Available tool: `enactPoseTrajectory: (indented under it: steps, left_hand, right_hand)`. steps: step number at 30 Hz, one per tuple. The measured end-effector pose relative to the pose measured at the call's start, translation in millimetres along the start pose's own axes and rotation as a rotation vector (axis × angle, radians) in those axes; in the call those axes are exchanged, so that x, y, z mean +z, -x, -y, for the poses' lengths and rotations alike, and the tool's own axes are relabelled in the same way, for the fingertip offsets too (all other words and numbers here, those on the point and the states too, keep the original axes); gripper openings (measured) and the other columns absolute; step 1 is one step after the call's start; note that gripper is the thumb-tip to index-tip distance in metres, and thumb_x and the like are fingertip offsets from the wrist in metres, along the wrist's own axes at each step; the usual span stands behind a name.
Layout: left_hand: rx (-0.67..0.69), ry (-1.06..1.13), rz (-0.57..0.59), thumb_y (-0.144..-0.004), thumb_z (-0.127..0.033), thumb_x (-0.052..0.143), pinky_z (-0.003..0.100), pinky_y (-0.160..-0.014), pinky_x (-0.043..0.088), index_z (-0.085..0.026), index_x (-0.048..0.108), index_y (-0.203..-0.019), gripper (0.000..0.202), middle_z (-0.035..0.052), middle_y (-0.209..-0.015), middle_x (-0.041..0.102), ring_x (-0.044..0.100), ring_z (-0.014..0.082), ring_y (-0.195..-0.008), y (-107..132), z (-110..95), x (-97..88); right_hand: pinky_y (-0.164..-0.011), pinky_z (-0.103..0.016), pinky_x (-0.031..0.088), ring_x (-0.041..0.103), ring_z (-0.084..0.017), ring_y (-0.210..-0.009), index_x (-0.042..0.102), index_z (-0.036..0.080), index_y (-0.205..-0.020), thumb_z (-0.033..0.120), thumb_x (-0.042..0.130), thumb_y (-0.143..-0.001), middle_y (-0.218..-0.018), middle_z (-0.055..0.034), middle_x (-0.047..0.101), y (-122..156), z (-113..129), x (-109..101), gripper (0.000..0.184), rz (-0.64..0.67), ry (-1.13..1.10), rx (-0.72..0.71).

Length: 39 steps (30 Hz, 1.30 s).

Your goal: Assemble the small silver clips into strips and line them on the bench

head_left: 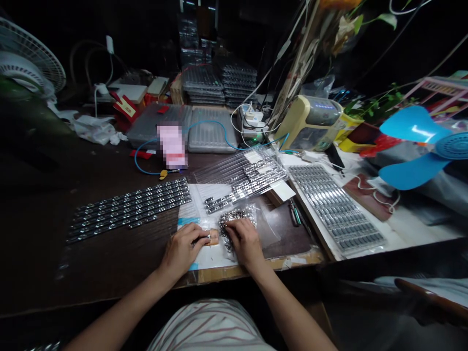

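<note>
My left hand (182, 252) pinches a small metal part (208, 238) just above a tan pad (214, 237). My right hand (244, 241) rests on a heap of small metal parts (230, 230) in a clear plastic bag, and its fingertips are partly hidden among them. Both hands are over a white sheet (199, 258) at the bench's front edge. Long rows of metal components (127, 209) lie on the dark bench to my left. More strips of them (244, 183) lie on clear plastic beyond my hands.
A tray of silver parts (336, 207) lies to the right, with small pliers (296, 213) beside it. Stacked trays (219, 83) stand at the back. A blue cable (157, 146), a beige machine (310, 124) and a blue fan (420, 146) surround the bench.
</note>
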<state>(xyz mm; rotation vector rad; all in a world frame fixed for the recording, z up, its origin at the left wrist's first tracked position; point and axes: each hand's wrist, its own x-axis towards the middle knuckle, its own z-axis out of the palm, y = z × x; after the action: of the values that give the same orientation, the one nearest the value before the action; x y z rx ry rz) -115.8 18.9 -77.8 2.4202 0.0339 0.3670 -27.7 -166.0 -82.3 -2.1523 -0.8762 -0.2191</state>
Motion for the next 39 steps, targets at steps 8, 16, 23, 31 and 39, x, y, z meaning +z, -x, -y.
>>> enactPoseTrajectory:
  steps: [8,16,23,31,39]
  left_hand:
    - [-0.075,0.2,-0.123,-0.085,-0.026,0.059,0.027,-0.075,0.049,-0.02,0.071,-0.087,0.013,0.0044,-0.086,0.068,0.063,0.0168,-0.082,-3,0,-5.9]
    - [-0.117,0.219,-0.197,-0.082,-0.027,0.062,0.026,-0.072,0.05,-0.02,0.072,-0.084,0.013,0.0038,-0.084,0.069,0.064,0.0166,-0.08,-4,4,-9.2]
    - [-0.149,0.226,-0.189,-0.082,-0.026,0.061,0.026,-0.07,0.05,-0.021,0.072,-0.084,0.013,0.0032,-0.084,0.068,0.064,0.0166,-0.079,-3,5,-8.7]
    - [-0.152,0.215,-0.175,-0.082,-0.028,0.061,0.027,-0.071,0.05,-0.02,0.072,-0.084,0.014,0.0038,-0.084,0.068,0.064,0.0169,-0.081,-4,4,-9.9]
    - [-0.062,0.183,-0.104,-0.083,-0.027,0.061,0.027,-0.07,0.048,-0.021,0.071,-0.087,0.013,0.0036,-0.085,0.067,0.062,0.0162,-0.079,-21,-12,-10.6]
  right_hand:
    - [-0.071,-0.029,0.04,0.059,-0.016,-0.077,0.067,0.024,-0.08,0.03,0.065,-0.085,-0.077,0.0001,0.068,-8,23,4,0.009,0.09,0.053,0.003]
    - [-0.072,-0.034,0.034,0.052,-0.018,-0.083,0.072,0.031,-0.088,0.034,0.068,-0.083,-0.089,-0.0004,0.067,-10,37,22,0.007,0.158,0.167,-0.057]
    - [-0.08,-0.038,0.042,0.052,-0.024,-0.101,0.064,0.027,-0.113,0.026,0.062,-0.087,-0.113,-0.0065,0.063,-14,15,-6,0.027,0.156,0.278,-0.05]
    - [-0.075,-0.032,0.045,0.058,-0.018,-0.085,0.069,0.023,-0.095,0.025,0.06,-0.088,-0.093,-0.005,0.066,0,-2,-3,0.011,0.143,0.19,-0.071]
    - [-0.079,-0.034,0.046,0.056,-0.02,-0.088,0.068,0.024,-0.102,0.022,0.053,-0.091,-0.096,-0.0059,0.065,0,-1,-3,0.019,0.032,0.088,-0.024]
